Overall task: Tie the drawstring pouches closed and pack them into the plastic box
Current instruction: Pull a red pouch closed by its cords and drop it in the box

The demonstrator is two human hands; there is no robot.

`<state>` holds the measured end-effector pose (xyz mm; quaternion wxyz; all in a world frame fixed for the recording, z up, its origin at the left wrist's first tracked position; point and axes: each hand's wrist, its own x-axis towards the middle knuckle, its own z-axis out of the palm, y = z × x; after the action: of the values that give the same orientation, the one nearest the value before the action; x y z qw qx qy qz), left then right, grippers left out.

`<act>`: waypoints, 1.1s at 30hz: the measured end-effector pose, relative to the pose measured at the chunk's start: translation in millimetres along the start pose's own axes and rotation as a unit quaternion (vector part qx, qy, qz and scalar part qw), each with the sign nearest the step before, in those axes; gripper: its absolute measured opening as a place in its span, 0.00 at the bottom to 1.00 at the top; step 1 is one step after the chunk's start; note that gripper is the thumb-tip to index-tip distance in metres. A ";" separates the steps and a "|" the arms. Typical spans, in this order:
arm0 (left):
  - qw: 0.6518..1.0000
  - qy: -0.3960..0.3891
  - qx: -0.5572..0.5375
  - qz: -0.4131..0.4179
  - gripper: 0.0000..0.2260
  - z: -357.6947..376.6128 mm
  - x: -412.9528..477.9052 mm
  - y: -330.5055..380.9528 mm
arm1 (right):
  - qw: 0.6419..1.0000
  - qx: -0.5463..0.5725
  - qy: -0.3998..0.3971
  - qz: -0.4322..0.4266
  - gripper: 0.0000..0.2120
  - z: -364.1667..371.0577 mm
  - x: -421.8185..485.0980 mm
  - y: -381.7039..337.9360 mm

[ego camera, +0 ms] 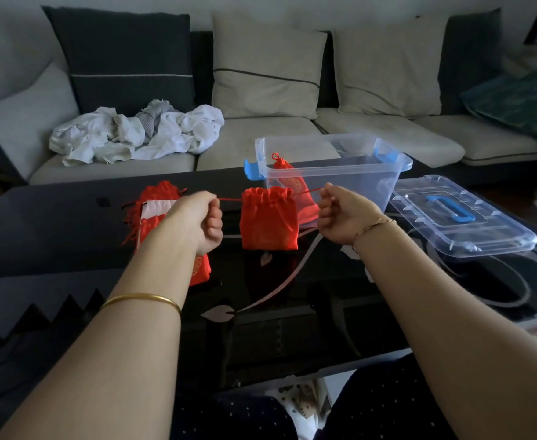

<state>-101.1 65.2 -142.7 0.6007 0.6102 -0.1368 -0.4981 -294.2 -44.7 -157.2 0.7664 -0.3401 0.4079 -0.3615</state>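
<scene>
Left hand: the left hand [200,217], left of centre, is curled in a fist round one end of the red cord [229,199]. A gold bangle [140,298] sits lower on that forearm.
Right hand: the right hand [340,214], right of centre, has its fingers curled round the cord's other end. A thin bracelet [373,227] is at the wrist.
Pouch: the red pouch [268,220] hangs at the centre of the frame between the two hands. Its mouth is gathered and the cord runs taut out to each side. I cannot tell whether its bottom edge touches the worktop [70,236].
Open room: bare dark glass shows between the forearms at lower centre and across the left of the frame. The worktop's near edge runs just above the person's lap.
Pile of pouches: the pile of pouches [157,193] lies left of centre on the worktop, partly hidden behind the left hand and forearm.
Box: the clear box [356,173], with blue clasps and an open top, stands just behind the pouch and the right hand.
Tied pouch: a tied pouch [287,176] leans inside the box near its left wall.
Lid: the clear lid [482,230] with a blue handle lies flat at the right of the frame, just beside the box.
Sofa: the sofa [260,144] runs behind the worktop, with crumpled white laundry [134,134] on its seat at upper left.
</scene>
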 end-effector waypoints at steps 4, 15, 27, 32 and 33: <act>0.985 -0.008 -0.165 0.045 0.26 -4.8 3.9 -0.5 | 0.983 0.163 0.087 -0.001 0.16 -3.2 7.8 -3.6; 0.951 -0.075 0.113 0.278 0.12 42.4 -29.8 6.8 | 0.884 -0.265 0.111 -0.368 0.14 34.7 -30.8 -15.0; 0.897 -0.076 0.267 0.344 0.06 50.8 -30.0 1.8 | 0.874 -0.316 0.011 -0.368 0.15 54.0 -39.3 -10.5; 0.921 -0.117 0.203 0.312 0.04 51.9 -30.4 1.0 | 0.870 -0.419 -0.018 -0.258 0.16 46.5 -32.5 -2.6; 0.922 -0.119 0.198 0.311 0.04 52.1 -30.4 0.7 | 0.852 -0.447 -0.018 -0.271 0.16 45.5 -31.9 -1.8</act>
<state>-155.2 57.2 -117.3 0.5714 0.5800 -0.4857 -0.3180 -268.0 -8.8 -123.8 0.4104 -0.7495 0.4035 -0.3271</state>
